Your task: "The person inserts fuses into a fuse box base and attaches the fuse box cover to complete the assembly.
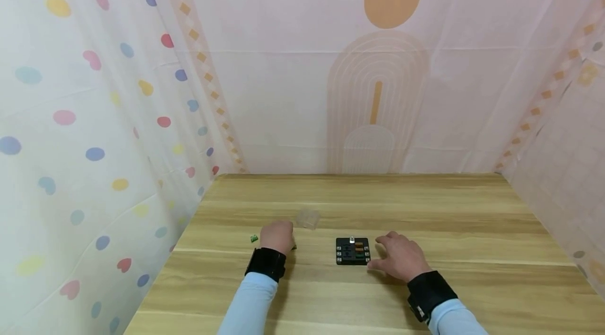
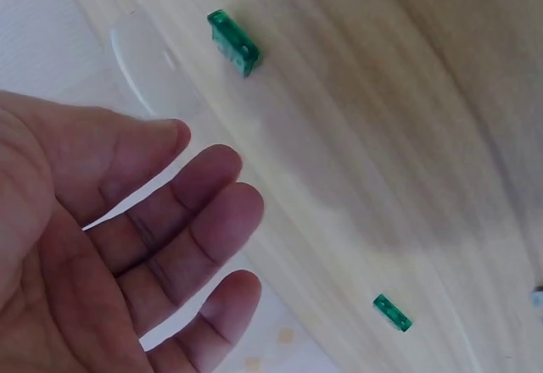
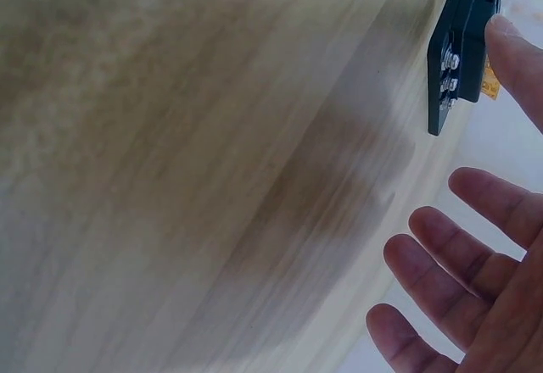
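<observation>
Over the table (image 1: pixel 331 301), left hand (image 1: pixel 277 236) (loosely bent) and spread right hand (image 1: pixel 402 257) seem empty; the green fuse (image 2: pixel 235 42) is best pinched squarely.

Two hands (image 1: pixel 277 237) (image 1: pixel 402 257), one fuse block (image 1: pixel 347 259), one clear cover (image 1: pixel 308 218), two loose green fuses (image 2: pixel 234 42) (image 2: pixel 392 312)

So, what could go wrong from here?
The left hand hovers by two small, loose green fuses and might knock one away. The right hand is close beside the block, so a slip could shift it. The clear cover lies just beyond the left hand and might get brushed aside.
</observation>
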A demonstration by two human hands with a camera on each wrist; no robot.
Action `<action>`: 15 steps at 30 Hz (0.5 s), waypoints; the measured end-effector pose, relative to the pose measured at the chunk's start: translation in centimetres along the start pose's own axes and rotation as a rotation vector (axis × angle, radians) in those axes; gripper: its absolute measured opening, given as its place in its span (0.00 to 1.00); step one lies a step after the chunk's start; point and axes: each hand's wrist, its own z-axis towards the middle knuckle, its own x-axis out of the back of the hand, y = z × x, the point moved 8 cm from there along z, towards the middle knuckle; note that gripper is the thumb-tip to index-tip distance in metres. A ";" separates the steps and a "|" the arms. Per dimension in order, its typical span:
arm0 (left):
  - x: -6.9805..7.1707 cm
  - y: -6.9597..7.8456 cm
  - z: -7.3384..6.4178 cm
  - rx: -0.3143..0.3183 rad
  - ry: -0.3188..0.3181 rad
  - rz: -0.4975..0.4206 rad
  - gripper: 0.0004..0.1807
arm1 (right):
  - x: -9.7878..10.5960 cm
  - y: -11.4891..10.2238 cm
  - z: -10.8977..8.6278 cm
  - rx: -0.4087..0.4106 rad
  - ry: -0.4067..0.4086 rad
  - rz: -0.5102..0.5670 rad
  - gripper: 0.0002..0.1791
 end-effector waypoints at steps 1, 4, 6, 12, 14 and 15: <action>0.0 0.0 -0.1 0.008 -0.007 -0.007 0.10 | 0.0 0.0 0.0 0.002 0.001 0.000 0.38; -0.4 -0.2 -0.3 0.034 -0.026 -0.031 0.13 | 0.0 -0.1 0.0 0.003 0.003 0.004 0.38; -0.7 -0.4 -0.4 0.057 -0.036 -0.054 0.16 | 0.0 -0.1 0.0 0.003 0.003 0.009 0.38; -1.3 -0.2 -0.9 0.046 -0.049 -0.076 0.10 | -0.2 -0.1 -0.1 0.004 0.002 0.014 0.37; -1.5 0.0 -0.9 0.024 -0.053 -0.062 0.09 | -0.3 -0.1 -0.2 0.004 0.004 0.011 0.36; -1.5 0.1 -0.9 0.014 -0.050 -0.055 0.10 | -0.3 -0.2 -0.2 0.006 0.006 0.008 0.36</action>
